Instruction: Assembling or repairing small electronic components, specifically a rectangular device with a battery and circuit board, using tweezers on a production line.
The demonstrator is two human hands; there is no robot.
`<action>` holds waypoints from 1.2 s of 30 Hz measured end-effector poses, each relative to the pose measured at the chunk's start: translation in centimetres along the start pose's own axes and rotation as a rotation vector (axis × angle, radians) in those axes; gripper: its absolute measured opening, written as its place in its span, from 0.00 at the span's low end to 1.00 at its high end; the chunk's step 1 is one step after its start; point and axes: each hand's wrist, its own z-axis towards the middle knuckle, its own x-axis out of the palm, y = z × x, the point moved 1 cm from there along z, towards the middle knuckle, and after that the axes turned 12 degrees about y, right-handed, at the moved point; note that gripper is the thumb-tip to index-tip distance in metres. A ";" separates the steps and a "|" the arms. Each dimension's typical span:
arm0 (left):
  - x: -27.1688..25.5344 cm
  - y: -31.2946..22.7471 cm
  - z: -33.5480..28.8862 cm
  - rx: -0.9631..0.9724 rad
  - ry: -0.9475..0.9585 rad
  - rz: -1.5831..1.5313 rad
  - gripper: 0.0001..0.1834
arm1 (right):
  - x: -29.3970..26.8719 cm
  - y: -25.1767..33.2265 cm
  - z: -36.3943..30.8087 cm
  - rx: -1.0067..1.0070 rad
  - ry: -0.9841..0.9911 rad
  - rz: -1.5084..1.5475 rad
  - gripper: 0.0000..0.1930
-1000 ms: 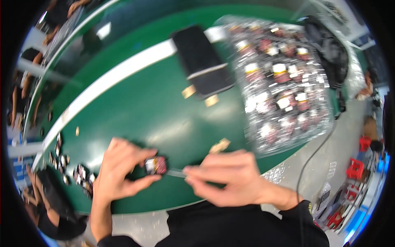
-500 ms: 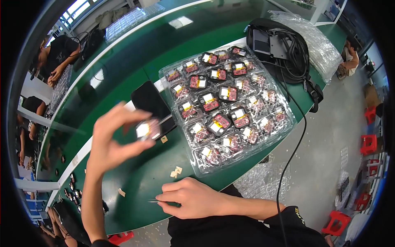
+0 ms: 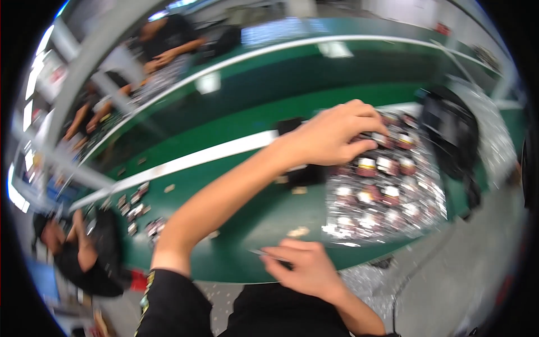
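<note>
My left hand reaches over the clear plastic tray, its fingers curled and thumb bent in. Between thumb and fingertips is a dark part, apparently the small electronic module, mostly hidden and blurred. Rows of similar black-cased modules with white and red faces fill the tray. Near the front edge of the green table, my right hand grips thin metal tweezers, their tips pointing left. A black phone-like slab lies partly under my left wrist, left of the tray.
A black bag and bubble wrap lie beyond the tray on the right. Small tan pieces are scattered on the table. Loose modules lie at the left, near a seated co-worker. Other people sit across the divider.
My left hand has moved right, from above the table to over the tray, carrying the module. The view has swung left. My right hand keeps the tweezers near the table edge.
</note>
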 end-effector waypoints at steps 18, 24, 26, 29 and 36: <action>-14.5 4.4 -51.1 -1.259 -0.321 0.490 0.25 | 0.3 1.3 0.6 0.107 -0.037 -0.060 0.10; -5.5 -5.0 -32.2 -0.671 -0.058 -0.016 0.35 | -0.3 0.6 1.1 0.155 -0.070 -0.093 0.10; -3.2 -8.7 -29.0 -0.576 0.055 -0.149 0.37 | -0.2 0.3 1.5 0.121 -0.056 -0.064 0.12; -1.5 -9.8 -28.5 -0.529 0.119 -0.276 0.39 | -0.1 0.4 1.7 0.148 -0.032 -0.054 0.12; -1.4 -10.5 -28.5 -0.661 -0.033 -0.078 0.46 | -0.2 0.5 1.7 0.186 -0.044 -0.088 0.12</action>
